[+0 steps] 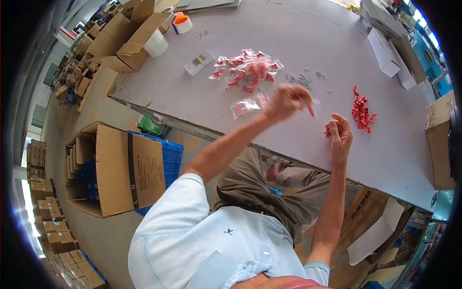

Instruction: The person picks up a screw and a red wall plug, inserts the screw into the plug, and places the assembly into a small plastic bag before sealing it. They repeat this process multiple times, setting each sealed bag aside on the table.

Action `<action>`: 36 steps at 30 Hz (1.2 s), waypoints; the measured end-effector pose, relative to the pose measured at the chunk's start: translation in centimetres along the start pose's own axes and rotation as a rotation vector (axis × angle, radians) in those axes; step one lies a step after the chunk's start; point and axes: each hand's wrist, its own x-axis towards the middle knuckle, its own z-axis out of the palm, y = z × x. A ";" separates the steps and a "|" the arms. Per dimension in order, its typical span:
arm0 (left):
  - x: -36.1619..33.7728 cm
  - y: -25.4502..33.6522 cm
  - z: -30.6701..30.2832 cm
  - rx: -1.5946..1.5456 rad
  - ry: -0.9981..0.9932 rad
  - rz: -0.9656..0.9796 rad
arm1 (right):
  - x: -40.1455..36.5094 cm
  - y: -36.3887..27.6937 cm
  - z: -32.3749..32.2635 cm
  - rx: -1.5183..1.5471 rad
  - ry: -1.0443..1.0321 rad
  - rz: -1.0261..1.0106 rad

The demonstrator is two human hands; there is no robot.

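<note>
My left hand (288, 102) is closed on a small clear bag with a red piece (311, 110) in it, above the table (288, 139). To its right, my right hand (340, 132) is raised with curled fingers; whatever is between them is too small to make out. Beyond my left hand lies a pile of clear bags with red pieces (250, 70), and nearer me are flatter clear bags (245, 107). Small grey screws (302, 79) are scattered beside the pile. Loose red pieces (362, 111) form a heap right of my right hand.
A package with a barcode label (198, 62), a white roll (156, 43) and an orange-and-white tape roll (182, 23) are at the back left. An open carton (130, 41) stands behind them. White boxes (383, 52) and a brown carton (440, 142) are at the right.
</note>
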 end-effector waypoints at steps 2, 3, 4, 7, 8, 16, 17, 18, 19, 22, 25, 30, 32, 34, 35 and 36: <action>0.9 3.8 -4.9 0.217 0.123 -0.046 | -0.1 0.6 -0.3 -0.031 0.006 0.011; 1.3 4.2 -7.3 0.170 0.194 -0.080 | 0.0 0.9 -0.5 -0.073 -0.027 0.016; 1.6 5.8 -9.2 0.031 0.274 -0.184 | 0.1 1.1 -0.6 -0.116 -0.060 0.018; 3.2 5.0 -16.5 0.103 0.302 -0.240 | 0.0 1.0 -0.5 -0.151 -0.065 0.020; 3.7 4.4 -18.2 0.371 0.324 -0.337 | 0.0 1.0 -0.4 -0.157 -0.064 0.023; 0.6 3.1 -20.7 1.263 0.485 -0.008 | 0.4 -1.1 6.1 -0.533 -0.150 -0.171; -0.5 3.7 -19.5 1.185 0.441 0.153 | 0.9 -1.0 7.5 -0.535 -0.147 -0.171; -1.8 4.1 -18.2 1.101 0.393 0.307 | 1.4 -0.7 8.8 -0.554 -0.202 -0.188; -3.4 4.2 -16.7 1.118 0.270 0.399 | 1.9 -0.4 9.9 -0.573 -0.259 -0.206; -7.4 4.6 -11.9 1.110 0.006 0.329 | 4.0 0.5 12.7 -0.670 -0.335 -0.175; -8.9 2.9 -9.7 1.078 -0.018 0.223 | 5.7 0.1 14.3 -0.820 -0.448 -0.001; -9.5 1.8 -10.1 1.061 -0.062 0.201 | 6.7 0.7 15.4 -0.796 -0.526 0.134; -9.9 1.8 -10.2 1.059 -0.072 0.210 | 6.8 0.8 15.5 -0.730 -0.552 0.203; -10.1 1.8 -10.3 1.066 -0.064 0.218 | 6.2 0.9 15.0 -0.392 -0.525 0.393; -10.2 2.0 -10.2 1.075 -0.065 0.231 | 5.8 1.0 14.7 -0.394 -0.529 0.400; -10.2 2.2 -10.2 1.073 -0.064 0.229 | 5.6 0.9 14.4 -0.288 -0.520 0.413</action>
